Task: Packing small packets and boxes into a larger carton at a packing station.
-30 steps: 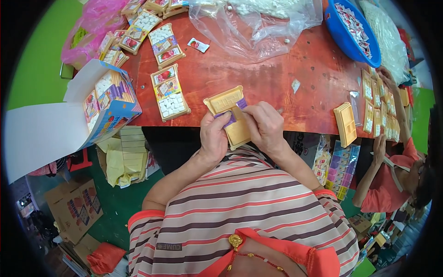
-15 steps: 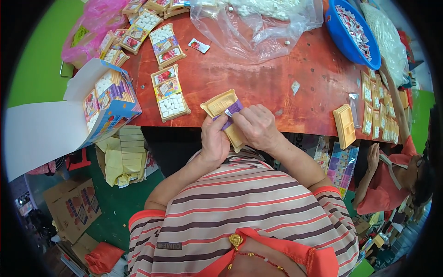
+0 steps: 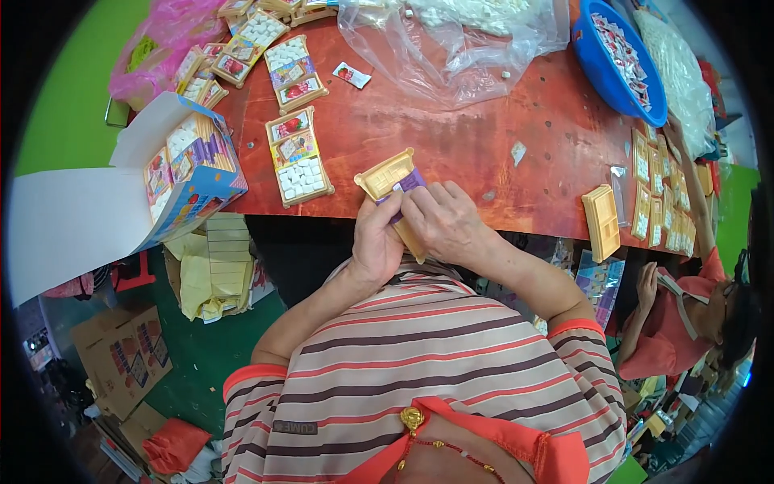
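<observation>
Both hands are together at the near edge of the red tabletop (image 3: 484,121), clamped on one tan plastic tray (image 3: 385,175) w/ a purple packet (image 3: 409,182) lying across it. Left hand (image 3: 376,246) grips the tray from below and on its left side, thumb up along the edge. Right hand (image 3: 446,222) covers the tray's near end from above, fingers curled over the purple packet. Tray is tilted, its far end poking out past the fingers above the tabletop edge; can't tell if it touches the wood.

Just left of the hands lies a filled tray (image 3: 298,157) w/ white pieces and picture cards, flat on the tabletop. More filled trays (image 3: 294,74) sit further back, toward the top-left corner, next to a pink plastic bag (image 3: 161,40). An open cardboard box (image 3: 189,173) at the left edge holds upright stacked trays, its white flap spread out to the left.

Back centre: a clear plastic bag (image 3: 451,40) w/ small white pieces. Top right: a blue basin (image 3: 617,68) full of small red-and-white packets. To the right of the hands, an empty tan tray (image 3: 601,222) rests near the edge, w/ a row of filled trays (image 3: 657,198) beyond it.

Another person in a red top (image 3: 669,323) sits at the right end, one hand (image 3: 647,282) below the tabletop edge.
</observation>
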A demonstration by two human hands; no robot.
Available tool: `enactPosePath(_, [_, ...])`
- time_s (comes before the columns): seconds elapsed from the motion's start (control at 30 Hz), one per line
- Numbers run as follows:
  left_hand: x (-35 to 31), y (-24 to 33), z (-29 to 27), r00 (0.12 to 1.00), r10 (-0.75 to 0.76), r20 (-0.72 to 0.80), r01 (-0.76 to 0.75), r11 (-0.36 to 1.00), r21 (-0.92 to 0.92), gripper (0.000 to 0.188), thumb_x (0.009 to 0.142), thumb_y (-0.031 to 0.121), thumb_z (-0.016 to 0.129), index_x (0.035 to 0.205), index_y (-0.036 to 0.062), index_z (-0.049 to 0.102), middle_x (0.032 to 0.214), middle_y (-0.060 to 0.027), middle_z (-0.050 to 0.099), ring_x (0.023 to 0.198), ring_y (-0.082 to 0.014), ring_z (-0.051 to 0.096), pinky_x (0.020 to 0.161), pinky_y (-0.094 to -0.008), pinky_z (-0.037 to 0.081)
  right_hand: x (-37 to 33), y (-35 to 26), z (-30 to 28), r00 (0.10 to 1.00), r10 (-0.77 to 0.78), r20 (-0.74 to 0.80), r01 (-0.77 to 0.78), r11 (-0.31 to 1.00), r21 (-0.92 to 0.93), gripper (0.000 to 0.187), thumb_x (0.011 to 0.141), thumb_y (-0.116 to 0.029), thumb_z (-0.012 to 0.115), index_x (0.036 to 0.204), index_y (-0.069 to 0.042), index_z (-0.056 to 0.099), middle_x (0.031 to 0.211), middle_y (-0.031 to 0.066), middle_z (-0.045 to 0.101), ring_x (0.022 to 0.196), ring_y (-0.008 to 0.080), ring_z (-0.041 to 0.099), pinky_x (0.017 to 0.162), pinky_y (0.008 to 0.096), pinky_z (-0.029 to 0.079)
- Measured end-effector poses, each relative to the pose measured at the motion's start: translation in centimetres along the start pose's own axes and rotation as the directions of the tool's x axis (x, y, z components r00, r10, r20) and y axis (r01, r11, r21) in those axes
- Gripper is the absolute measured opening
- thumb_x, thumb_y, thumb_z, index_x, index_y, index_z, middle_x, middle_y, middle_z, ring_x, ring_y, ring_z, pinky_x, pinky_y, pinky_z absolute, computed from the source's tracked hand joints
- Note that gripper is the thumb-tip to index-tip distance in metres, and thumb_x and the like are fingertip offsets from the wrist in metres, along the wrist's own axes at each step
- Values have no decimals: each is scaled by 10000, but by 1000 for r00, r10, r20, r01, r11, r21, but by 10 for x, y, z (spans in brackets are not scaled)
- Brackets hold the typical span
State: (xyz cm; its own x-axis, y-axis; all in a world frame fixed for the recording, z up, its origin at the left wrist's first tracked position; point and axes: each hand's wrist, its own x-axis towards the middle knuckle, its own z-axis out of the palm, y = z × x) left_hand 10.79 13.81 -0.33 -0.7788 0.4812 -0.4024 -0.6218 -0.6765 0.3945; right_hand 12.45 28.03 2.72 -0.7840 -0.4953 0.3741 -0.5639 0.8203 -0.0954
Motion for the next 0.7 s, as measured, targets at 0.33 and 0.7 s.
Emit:
enactPosePath(0.33, [10,5,-10,994,77,-78,-64,986,152,269,874,7,515,1141,0,548,1035,-86,618,917,-165,614,847,-315,495,-5,-12,0,994,65,84,-70,996,54,366,680,-129,600,1005,40,589,828,94,501,734,223,518,673,336,413])
enactPosePath(0.7, [5,0,-2,993,16,116,-38,980,195,379,876,10,492,1253,21,453,1146,-122,578,1018,-206,599,894,-355,500,-15,1,21,613,703,360,-486,-23,873,321,826,-147,668,1078,36,586,914,60,594,839,111,553,732,266,468])
